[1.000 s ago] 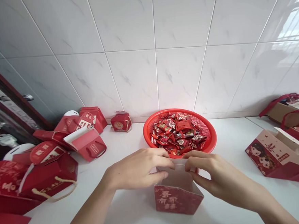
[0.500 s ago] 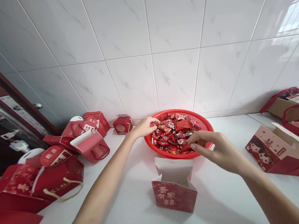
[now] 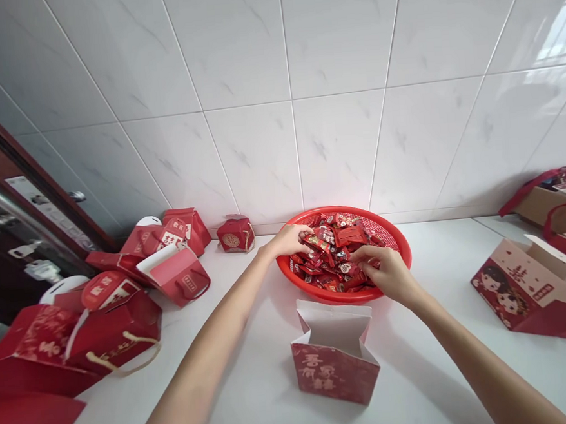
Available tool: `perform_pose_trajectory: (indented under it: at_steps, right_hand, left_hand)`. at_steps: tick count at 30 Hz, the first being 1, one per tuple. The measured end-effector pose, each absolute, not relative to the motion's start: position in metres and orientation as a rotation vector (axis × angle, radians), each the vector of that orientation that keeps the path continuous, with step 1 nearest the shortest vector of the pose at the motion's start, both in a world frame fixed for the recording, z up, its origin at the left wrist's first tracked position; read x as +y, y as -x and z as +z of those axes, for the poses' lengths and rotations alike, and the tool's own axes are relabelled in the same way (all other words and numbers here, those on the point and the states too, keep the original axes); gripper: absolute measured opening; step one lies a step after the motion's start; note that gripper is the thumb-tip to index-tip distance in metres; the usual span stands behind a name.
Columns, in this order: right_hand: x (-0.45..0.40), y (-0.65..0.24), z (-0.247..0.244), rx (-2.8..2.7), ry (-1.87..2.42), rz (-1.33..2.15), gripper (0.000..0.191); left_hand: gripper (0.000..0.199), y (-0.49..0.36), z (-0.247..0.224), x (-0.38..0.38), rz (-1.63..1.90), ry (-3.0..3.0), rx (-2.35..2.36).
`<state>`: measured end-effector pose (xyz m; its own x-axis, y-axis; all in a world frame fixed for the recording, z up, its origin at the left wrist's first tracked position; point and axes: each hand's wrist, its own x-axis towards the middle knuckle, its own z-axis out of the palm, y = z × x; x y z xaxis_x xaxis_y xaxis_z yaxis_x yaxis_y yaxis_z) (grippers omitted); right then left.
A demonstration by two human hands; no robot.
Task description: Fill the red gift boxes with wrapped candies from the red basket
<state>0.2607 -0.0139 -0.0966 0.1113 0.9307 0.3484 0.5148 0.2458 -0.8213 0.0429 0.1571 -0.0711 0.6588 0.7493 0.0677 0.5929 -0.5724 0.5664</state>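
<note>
A red plastic colander [image 3: 402,249] on the counter holds a heap of red wrapped candies [image 3: 334,250]. My left hand [image 3: 292,240] reaches over its left rim, with the fingers pinched on a red and gold wrapped candy [image 3: 318,242]. From the right, my right hand [image 3: 386,270] dips into the heap. Its thumb and forefinger close on a wrapped candy, mostly hidden by the fingers. In front of the colander stands a red paper gift box [image 3: 337,370], upright with its top flaps open; neither hand touches it.
Several red gift boxes [image 3: 116,320] crowd the left side, near a door with keys [image 3: 42,271]. One small red box [image 3: 236,234] stands by the tiled wall. At the right are an open pink and red box [image 3: 535,285] and a brown carton [image 3: 544,210].
My right hand has moved forward and left, deeper into the candies. My left hand has shifted slightly inward onto the heap. The view has turned a little left.
</note>
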Motion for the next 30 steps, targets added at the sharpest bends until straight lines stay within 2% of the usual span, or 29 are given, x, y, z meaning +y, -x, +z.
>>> perform_pose_trajectory:
  at_steps: [7,12,18,25,30]
  right_hand:
    - [-0.011,-0.267,-0.094,-1.469,1.392,0.598,0.019]
    - [-0.007,-0.276,-0.089,-1.377,1.368,0.652,0.019]
    - [-0.008,-0.278,-0.086,-1.294,1.357,0.719,0.018]
    - [-0.003,-0.264,-0.077,-1.336,1.330,0.882,0.038]
    - [0.009,-0.258,-0.078,-1.316,1.213,0.960,0.038]
  left_hand:
    - [0.033,-0.048,-0.077,0.150,0.746,-2.106,0.876]
    - [0.041,-0.056,-0.078,0.136,0.910,-1.936,0.777]
    - [0.046,-0.060,-0.083,0.118,0.930,-1.808,0.682]
    - [0.048,-0.059,-0.084,0.116,0.898,-1.746,0.637]
    - [0.051,-0.058,-0.083,0.114,0.901,-1.731,0.608]
